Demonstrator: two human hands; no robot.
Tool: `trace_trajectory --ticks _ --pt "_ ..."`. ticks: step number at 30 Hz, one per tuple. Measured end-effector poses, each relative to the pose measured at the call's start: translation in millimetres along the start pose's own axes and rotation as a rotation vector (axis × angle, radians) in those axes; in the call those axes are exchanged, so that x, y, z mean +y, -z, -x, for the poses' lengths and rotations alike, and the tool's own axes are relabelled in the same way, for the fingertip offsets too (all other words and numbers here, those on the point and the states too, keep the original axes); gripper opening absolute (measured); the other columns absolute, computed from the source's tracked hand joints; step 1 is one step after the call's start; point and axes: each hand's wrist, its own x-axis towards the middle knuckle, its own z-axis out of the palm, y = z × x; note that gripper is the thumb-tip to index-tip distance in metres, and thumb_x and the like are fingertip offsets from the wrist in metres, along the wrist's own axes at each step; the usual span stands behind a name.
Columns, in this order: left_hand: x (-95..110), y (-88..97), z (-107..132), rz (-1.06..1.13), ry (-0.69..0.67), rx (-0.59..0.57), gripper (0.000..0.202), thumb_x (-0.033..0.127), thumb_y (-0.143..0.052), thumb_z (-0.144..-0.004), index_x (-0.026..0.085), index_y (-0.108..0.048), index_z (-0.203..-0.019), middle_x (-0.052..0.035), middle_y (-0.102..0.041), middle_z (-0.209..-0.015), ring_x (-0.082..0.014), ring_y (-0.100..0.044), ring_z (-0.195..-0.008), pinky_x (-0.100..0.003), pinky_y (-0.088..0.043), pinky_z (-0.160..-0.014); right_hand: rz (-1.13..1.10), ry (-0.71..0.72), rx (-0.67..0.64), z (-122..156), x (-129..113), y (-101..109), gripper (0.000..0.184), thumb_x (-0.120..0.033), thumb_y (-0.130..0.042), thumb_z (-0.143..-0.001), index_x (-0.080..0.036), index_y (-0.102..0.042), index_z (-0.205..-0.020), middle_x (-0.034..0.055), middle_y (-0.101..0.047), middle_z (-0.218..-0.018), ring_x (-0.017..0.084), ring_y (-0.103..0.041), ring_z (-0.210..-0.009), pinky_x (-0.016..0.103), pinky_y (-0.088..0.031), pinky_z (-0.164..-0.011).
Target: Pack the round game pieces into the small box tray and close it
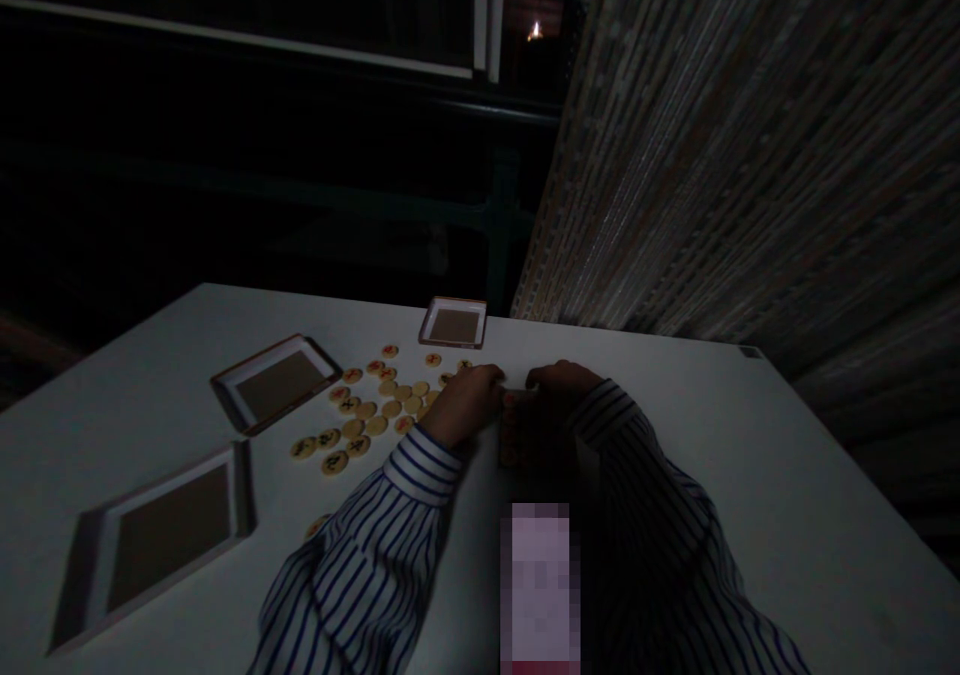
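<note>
Both of my hands are close together near the table's middle, fingers curled toward each other. My left hand (466,401) is bent at the far left corner of a dark, shallow box (525,455). My right hand (564,383) is closed at its far right side. A pale strip shows between the fingertips; what they pinch is too dark to make out. Round pieces seem to lie inside the box, mostly in shadow. Left of my left hand, several round wooden Chinese chess pieces (376,424) are scattered, some with red or black characters, others blank side up.
Three shallow trays or lids lie on the white table (697,475): a small one (456,326) at the back, another (281,387) at left, a larger one (169,527) nearer me. A lone piece (316,526) is beside my left sleeve. A string curtain (660,155) hangs behind, right.
</note>
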Motion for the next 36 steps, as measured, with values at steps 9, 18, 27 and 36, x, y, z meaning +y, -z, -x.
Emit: trace_trajectory --ticks 9,18,27,36 --pt "-10 20.6 2 0.016 0.015 0.071 0.026 0.022 -0.043 -0.08 0.015 -0.062 -0.097 -0.0091 -0.066 -0.095 -0.0182 -0.06 -0.089 -0.026 -0.042 -0.079 0.058 -0.057 0.179 15 -2 9 0.032 -0.031 -0.033 -0.083 -0.022 -0.058 -0.101 0.0094 -0.064 -0.094 0.022 -0.059 -0.087 0.03 -0.041 -0.069" --pt "-42 46.2 9 -0.129 0.252 0.218 0.031 0.029 -0.044 -0.079 0.017 -0.059 -0.103 -0.0084 -0.066 -0.095 -0.0206 -0.06 -0.088 -0.027 -0.043 -0.076 0.091 -0.001 0.296 18 -20 18 0.031 -0.027 -0.029 -0.085 -0.019 -0.056 -0.099 0.008 -0.064 -0.099 0.02 -0.057 -0.09 0.029 -0.039 -0.073" --pt "-63 45.6 9 -0.217 0.353 0.295 0.035 0.039 -0.043 -0.078 0.019 -0.059 -0.101 -0.0093 -0.065 -0.097 -0.0242 -0.059 -0.089 -0.03 -0.044 -0.071 0.016 0.046 0.462 11 -25 26 0.03 -0.027 -0.035 -0.084 -0.019 -0.059 -0.099 0.0061 -0.064 -0.101 0.018 -0.056 -0.094 0.028 -0.039 -0.08" --pt "-69 28.7 3 -0.231 0.287 0.298 0.036 0.036 -0.04 -0.08 0.017 -0.058 -0.104 -0.0103 -0.065 -0.096 -0.0227 -0.059 -0.09 -0.029 -0.043 -0.075 -0.09 0.099 0.55 4 -25 31 0.03 -0.026 -0.038 -0.083 -0.016 -0.06 -0.102 0.0059 -0.063 -0.104 0.017 -0.054 -0.099 0.027 -0.038 -0.085"
